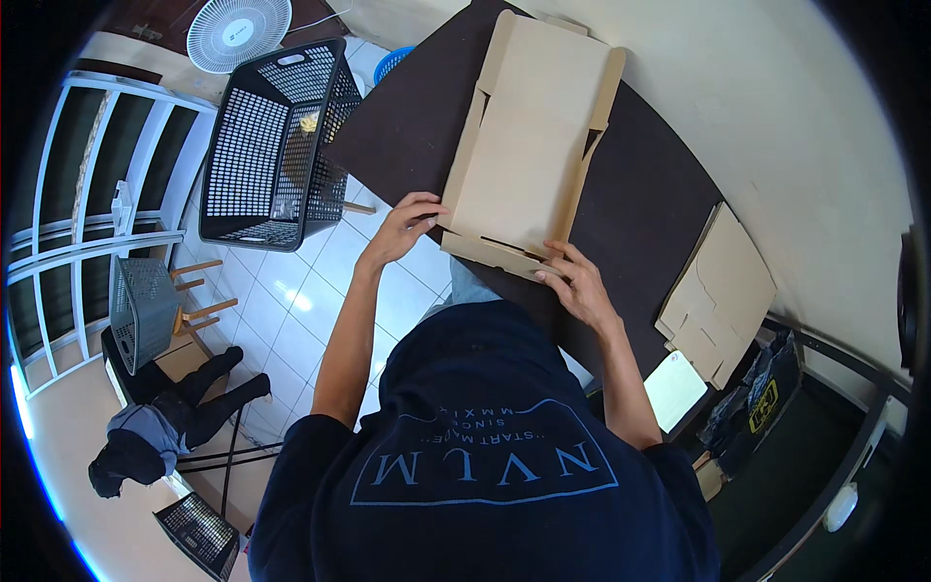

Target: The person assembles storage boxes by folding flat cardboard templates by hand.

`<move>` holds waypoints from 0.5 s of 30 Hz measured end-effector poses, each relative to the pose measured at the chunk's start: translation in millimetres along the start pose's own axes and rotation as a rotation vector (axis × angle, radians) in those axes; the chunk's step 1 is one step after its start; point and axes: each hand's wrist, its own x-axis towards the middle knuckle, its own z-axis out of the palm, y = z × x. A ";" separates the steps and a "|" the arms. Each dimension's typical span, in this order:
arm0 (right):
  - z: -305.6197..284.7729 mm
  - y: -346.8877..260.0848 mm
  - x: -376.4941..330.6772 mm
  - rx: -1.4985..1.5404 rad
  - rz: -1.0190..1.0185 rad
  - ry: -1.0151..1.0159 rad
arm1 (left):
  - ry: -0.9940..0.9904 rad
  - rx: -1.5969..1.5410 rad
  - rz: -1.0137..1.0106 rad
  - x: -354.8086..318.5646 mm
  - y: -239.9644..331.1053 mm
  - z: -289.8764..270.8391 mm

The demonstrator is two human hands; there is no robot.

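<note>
Flat cardboard box blank (529, 136) lay on dark bench (650, 204), directly ahead of both hands, near edge hanging just over bench lip. Left hand (402, 228) set on blank's near-left corner, fingers curled onto the edge, thumb beneath not visible; gripping lightly, by the look of it. Right hand (574, 281) pressed on near flap, fingers spread and flat on the card, not clenched.

Judged light and fairly stiff across the panels, floppy along the scored folds; flaps on left and right sides likely to swing if lifted by one corner. Surface matt, not slippery. Creases easily, so best taken by two opposite edges or close to a fold line, both hands, as now.

Stack of more blanks (718, 291), same plain brown, lay on bench well right of right hand, cut tabs toward the near side. Pale green-white sheet (674, 388) just below that stack, rectangular, blank as seen. Dark bag with small yellow label (764, 403) further right, off the bench. Black mesh basket (276, 145) stood on tiled floor beyond left hand, something small and yellow inside. White fan (238, 31) behind basket.
</note>
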 end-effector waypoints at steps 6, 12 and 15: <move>-5.9 14.4 -4.4 -0.144 -0.163 -0.080 | -0.273 0.101 0.055 16.4 11.8 2.3; 2.7 18.6 -8.0 -0.075 -0.132 -0.014 | -0.277 0.175 0.018 17.5 14.6 -6.4; -0.9 11.6 0.0 -0.027 -0.139 0.152 | -0.236 0.159 0.055 17.2 15.4 9.4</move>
